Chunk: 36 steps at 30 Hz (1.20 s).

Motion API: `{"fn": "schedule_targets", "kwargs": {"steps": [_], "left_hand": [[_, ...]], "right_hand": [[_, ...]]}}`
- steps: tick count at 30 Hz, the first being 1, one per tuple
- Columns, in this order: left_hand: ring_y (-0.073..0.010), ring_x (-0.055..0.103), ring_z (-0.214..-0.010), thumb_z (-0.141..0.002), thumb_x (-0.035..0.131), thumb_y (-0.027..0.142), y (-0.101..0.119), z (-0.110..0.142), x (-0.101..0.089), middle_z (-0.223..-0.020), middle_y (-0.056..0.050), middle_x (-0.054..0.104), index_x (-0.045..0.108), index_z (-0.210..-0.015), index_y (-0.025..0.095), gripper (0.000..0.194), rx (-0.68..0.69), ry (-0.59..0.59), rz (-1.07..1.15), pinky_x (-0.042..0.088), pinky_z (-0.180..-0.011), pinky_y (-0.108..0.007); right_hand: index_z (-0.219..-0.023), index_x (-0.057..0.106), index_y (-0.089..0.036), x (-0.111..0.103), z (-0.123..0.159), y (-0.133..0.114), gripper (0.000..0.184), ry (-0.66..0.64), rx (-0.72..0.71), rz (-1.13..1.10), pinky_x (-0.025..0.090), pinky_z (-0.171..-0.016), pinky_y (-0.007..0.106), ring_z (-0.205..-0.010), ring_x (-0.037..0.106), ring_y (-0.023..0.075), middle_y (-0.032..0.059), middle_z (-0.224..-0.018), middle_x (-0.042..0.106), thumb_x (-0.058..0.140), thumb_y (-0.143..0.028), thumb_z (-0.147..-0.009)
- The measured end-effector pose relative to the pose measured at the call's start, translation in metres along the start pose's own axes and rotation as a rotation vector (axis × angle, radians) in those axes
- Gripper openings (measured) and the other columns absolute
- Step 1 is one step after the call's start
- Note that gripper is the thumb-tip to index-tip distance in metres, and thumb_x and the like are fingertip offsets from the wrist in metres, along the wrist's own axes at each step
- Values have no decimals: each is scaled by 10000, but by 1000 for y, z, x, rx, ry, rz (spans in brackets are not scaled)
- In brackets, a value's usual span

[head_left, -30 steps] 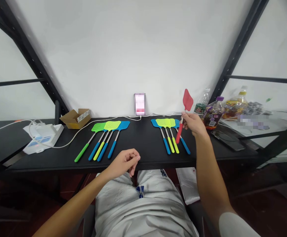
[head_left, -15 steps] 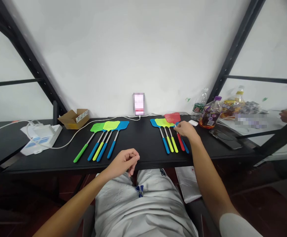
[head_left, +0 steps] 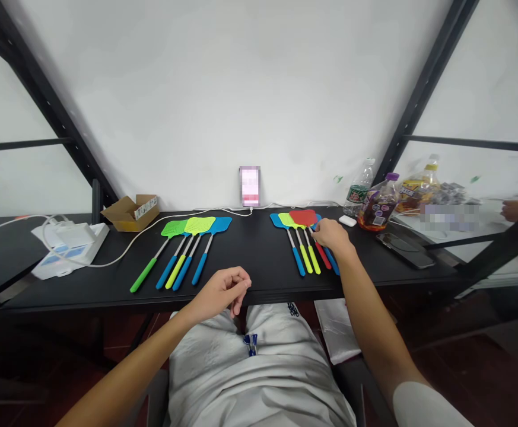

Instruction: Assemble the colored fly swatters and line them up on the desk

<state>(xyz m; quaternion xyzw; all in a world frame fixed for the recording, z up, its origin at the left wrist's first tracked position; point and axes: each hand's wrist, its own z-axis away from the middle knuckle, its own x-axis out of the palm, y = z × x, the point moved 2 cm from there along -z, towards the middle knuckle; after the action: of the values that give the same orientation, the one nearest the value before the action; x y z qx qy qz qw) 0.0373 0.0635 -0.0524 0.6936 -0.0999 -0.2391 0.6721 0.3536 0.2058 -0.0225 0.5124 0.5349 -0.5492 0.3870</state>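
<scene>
A red fly swatter (head_left: 304, 217) lies flat on top of the right-hand bunch of blue and yellow swatters (head_left: 291, 221) on the black table (head_left: 250, 261). My right hand (head_left: 331, 236) rests on its shaft, fingers curled around it. A second bunch of green, yellow and blue swatters (head_left: 190, 228) lies fanned out to the left. Apart from both bunches, my left hand (head_left: 221, 290) sits loosely curled at the table's front edge, holding nothing.
A phone (head_left: 250, 186) leans on the wall, cabled. A cardboard box (head_left: 130, 212) and a white power strip (head_left: 65, 244) sit at left. Bottles (head_left: 377, 204), a white earbud case (head_left: 347, 221) and a dark phone (head_left: 404, 250) stand at right. Another person's hand (head_left: 517, 207) shows far right.
My right hand has brought the red swatter down from upright in the air and laid it flat on the right bunch. The left hand has stayed put.
</scene>
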Motion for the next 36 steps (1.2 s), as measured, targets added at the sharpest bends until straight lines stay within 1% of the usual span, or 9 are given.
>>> {"fn": "schedule_targets", "kwargs": {"steps": [9, 11, 14, 16, 18, 20, 24, 31, 36], "left_hand": [[-112, 506, -424, -929, 545, 479, 9, 4, 1, -552, 50, 539, 520, -851, 200, 291, 1, 27, -117, 389, -431, -218], [-114, 503, -465, -943, 518, 468, 14, 6, -6, -579, 41, 538, 543, -846, 201, 286, 68, 140, -320, 371, -468, -224], [-156, 576, -603, -955, 491, 427, 22, 10, -26, -635, 11, 575, 587, -887, 207, 249, 140, 436, -837, 382, -570, -251], [-203, 637, -697, -960, 463, 402, 24, 13, -41, -734, -32, 645, 607, -952, 200, 247, 40, 606, -1173, 390, -606, -276], [-268, 679, -807, -963, 438, 397, 24, 15, -53, -908, -96, 697, 621, -999, 179, 286, -96, 679, -1389, 412, -625, -304], [-327, 692, -873, -962, 426, 408, 23, 15, -60, -1019, -149, 698, 629, -1020, 154, 330, -216, 680, -1496, 443, -643, -334], [-383, 694, -919, -960, 422, 421, 19, 14, -61, -1026, -184, 702, 637, -1012, 130, 365, -365, 591, -1532, 489, -680, -388], [-371, 703, -902, -959, 367, 319, 10, 10, -61, -1054, -189, 703, 638, -995, 121, 337, -339, 545, -1555, 506, -675, -401], [-365, 703, -913, -914, 403, 324, 13, 10, -66, -993, -188, 721, 638, -940, 130, 306, -371, 533, -1487, 488, -694, -388]], "right_hand": [[-932, 726, -136, -4, 3, -2, 212, -26, 14, 1, 512, -728, 350, -949, 692, 321, 196, -1006, 707, 641, -213, -753], [-978, 720, -144, -4, 2, -2, 250, -25, 16, 3, 515, -756, 364, -974, 689, 326, 193, -1054, 703, 650, -227, -753], [-1013, 710, -153, -2, 2, -2, 283, -22, 14, 7, 518, -774, 371, -1004, 683, 333, 186, -1091, 699, 652, -220, -743], [-1020, 707, -152, -1, 1, -2, 298, -23, 12, 9, 520, -774, 371, -1009, 682, 337, 187, -1087, 701, 655, -211, -732], [-1024, 706, -145, -1, 1, -2, 314, -26, 14, 11, 522, -772, 370, -1003, 684, 340, 192, -1070, 703, 662, -206, -719], [-1027, 706, -135, -1, 0, -2, 330, -27, 20, 13, 524, -763, 366, -993, 688, 340, 198, -1047, 706, 666, -196, -705], [-1039, 708, -122, -1, 0, -2, 367, -30, 28, 15, 526, -738, 360, -978, 692, 339, 203, -1015, 709, 667, -183, -680], [-1034, 721, -125, -6, 0, -2, 353, -21, 32, 11, 513, -724, 345, -957, 695, 323, 199, -1001, 717, 664, -231, -702], [-922, 751, -142, -19, 4, 0, 302, 110, 60, -88, 486, -742, 331, -961, 689, 313, 184, -936, 730, 598, -376, -806]]}}
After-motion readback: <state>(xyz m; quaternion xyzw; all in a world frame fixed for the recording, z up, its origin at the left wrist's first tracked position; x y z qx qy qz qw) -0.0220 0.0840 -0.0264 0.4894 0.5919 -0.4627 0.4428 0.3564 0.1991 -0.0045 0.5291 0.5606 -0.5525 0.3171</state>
